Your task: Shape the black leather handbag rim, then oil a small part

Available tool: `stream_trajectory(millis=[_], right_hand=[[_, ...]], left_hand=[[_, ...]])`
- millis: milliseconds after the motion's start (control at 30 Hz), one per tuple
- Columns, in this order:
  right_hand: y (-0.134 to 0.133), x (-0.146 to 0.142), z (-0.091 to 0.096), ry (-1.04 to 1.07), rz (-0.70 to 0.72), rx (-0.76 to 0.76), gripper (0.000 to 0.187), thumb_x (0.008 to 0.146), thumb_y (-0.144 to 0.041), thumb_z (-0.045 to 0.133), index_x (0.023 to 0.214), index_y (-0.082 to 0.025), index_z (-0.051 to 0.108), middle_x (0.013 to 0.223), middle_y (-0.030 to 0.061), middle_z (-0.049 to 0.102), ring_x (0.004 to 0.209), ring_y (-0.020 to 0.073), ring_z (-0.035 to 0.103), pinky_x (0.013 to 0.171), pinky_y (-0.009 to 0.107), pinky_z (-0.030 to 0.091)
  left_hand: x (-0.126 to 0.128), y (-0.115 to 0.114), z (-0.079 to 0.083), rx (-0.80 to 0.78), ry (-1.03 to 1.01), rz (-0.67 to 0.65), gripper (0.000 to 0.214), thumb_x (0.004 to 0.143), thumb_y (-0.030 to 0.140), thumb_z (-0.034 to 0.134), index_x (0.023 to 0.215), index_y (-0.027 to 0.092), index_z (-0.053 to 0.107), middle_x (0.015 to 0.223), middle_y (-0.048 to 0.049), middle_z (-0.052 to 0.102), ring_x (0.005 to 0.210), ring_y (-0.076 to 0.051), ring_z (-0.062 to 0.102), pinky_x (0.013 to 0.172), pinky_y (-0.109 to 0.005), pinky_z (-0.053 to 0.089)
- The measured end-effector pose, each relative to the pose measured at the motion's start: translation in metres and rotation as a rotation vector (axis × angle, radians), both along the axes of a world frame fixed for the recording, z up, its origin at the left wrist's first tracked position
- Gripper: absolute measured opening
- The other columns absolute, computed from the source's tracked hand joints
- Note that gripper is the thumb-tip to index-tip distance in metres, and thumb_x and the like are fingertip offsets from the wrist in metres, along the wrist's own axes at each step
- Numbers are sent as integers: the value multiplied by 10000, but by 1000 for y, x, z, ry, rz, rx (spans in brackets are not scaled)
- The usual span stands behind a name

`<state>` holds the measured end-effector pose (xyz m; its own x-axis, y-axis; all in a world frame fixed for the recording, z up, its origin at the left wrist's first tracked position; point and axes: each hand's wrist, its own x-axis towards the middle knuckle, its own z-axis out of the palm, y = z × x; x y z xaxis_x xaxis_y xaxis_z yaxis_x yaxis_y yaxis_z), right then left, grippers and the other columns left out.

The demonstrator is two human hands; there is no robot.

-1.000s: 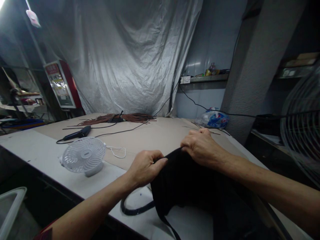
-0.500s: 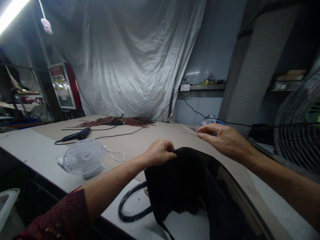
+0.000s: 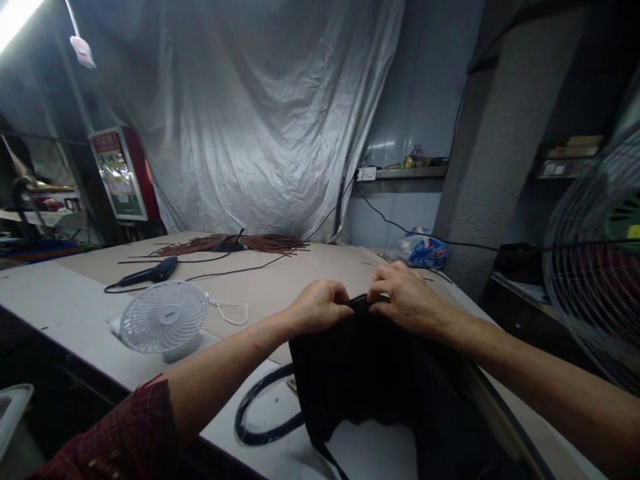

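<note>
Silver sheeting (image 3: 270,120) backs the workspace; below it runs a long worktable (image 3: 300,270), part brown covering, part white. Our black piece (image 3: 360,373), fabric by the look, sits toward five o'clock from view centre, over the near side, hollow side facing us. Left hand (image 3: 320,307), at its eleven o'clock, pinches the top rim between thumb and curled fingers; right hand (image 3: 403,297), at one o'clock, pinches the same rim, a short stretch showing between them. Exact fingertip contact we can't tell, too dark.

Around the piece: dark loop (image 3: 269,437) near nine o'clock, small white fan (image 3: 164,317) further out between nine and ten, black handheld tool (image 3: 163,269) toward ten, cable-like bundle (image 3: 273,245) past that toward eleven, plastic bag (image 3: 425,252) beyond the right hand at one, big caged fan (image 3: 575,280) at two.

Risks, we judge: a loose pinch could let the rim slip and sag; uneven pulling could twist it; black on black could hide a crooked fold; the loop could snag on the table edge; a wide left elbow could knock the small fan.
</note>
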<state>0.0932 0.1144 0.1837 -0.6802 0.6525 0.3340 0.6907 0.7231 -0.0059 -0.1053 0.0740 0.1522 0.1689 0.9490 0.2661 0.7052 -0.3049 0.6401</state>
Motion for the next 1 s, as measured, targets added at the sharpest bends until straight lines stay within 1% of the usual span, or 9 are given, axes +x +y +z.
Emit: stream_trajectory(millis=[167, 267, 400, 500, 600, 700, 800, 900, 1000], right_hand=[[7, 4, -4, 32, 72, -22, 232, 760, -118, 604, 884, -274, 722, 1010, 35, 549, 1027, 228, 389, 899, 402, 318], [10, 5, -8, 32, 138, -32, 164, 768, -161, 608, 821, -270, 719, 996, 33, 548, 1006, 231, 384, 894, 403, 321], [8, 4, -10, 82, 208, -34, 106, 750, -147, 601, 706, -219, 665, 1005, 15, 565, 1023, 228, 382, 912, 397, 318], [2, 3, -9, 123, 255, 15, 86, 742, -116, 573, 681, -173, 593, 899, 23, 574, 972, 204, 413, 867, 356, 345], [-2, 4, -8, 137, 213, 39, 81, 763, -104, 544, 715, -165, 567, 785, 24, 566, 918, 186, 445, 819, 334, 357], [-2, 6, -8, 108, 148, 58, 75, 778, -143, 569, 815, -182, 621, 864, 29, 579, 951, 209, 423, 843, 365, 341], [0, 6, -9, 15, 125, 64, 192, 771, -154, 581, 904, -247, 684, 948, 34, 561, 991, 238, 390, 856, 401, 311], [1, 5, -9, -35, 138, 25, 169, 790, -162, 587, 838, -266, 712, 970, 37, 555, 1011, 240, 389, 856, 404, 303], [1, 4, -9, -3, 181, 8, 125, 804, -183, 604, 808, -257, 704, 977, 28, 551, 1008, 229, 388, 874, 399, 307]], left_hand=[[-2, 4, -2, -9, -8, -3, 169, 699, 307, 639, 791, 168, 668, 703, -3, 627, 661, -141, 543, 550, -226, 352], [-2, 6, -3, 5, 8, -9, 168, 703, 309, 639, 789, 168, 670, 714, -7, 632, 675, -144, 549, 555, -225, 358], [-2, 6, -3, 19, 22, -2, 158, 707, 291, 637, 795, 165, 675, 728, -12, 637, 693, -149, 553, 567, -227, 371], [-1, 6, -2, 11, 26, 17, 142, 707, 281, 637, 786, 168, 670, 726, -9, 635, 691, -147, 552, 567, -226, 369], [0, 5, -1, 4, 14, 23, 143, 702, 286, 639, 786, 173, 668, 723, -6, 635, 692, -146, 554, 564, -225, 360], [1, 5, -1, 10, 29, 15, 137, 702, 278, 635, 786, 174, 664, 718, -2, 631, 685, -142, 548, 564, -226, 355], [2, 5, -1, 15, 41, 15, 129, 702, 272, 636, 777, 170, 659, 713, 1, 626, 676, -139, 543, 559, -226, 350], [1, 4, 0, 17, 49, 17, 147, 699, 286, 632, 783, 169, 660, 717, -1, 627, 680, -145, 544, 557, -229, 353], [1, 3, 1, 26, 54, 17, 149, 701, 289, 622, 785, 172, 660, 726, -4, 630, 687, -146, 544, 565, -230, 358]])
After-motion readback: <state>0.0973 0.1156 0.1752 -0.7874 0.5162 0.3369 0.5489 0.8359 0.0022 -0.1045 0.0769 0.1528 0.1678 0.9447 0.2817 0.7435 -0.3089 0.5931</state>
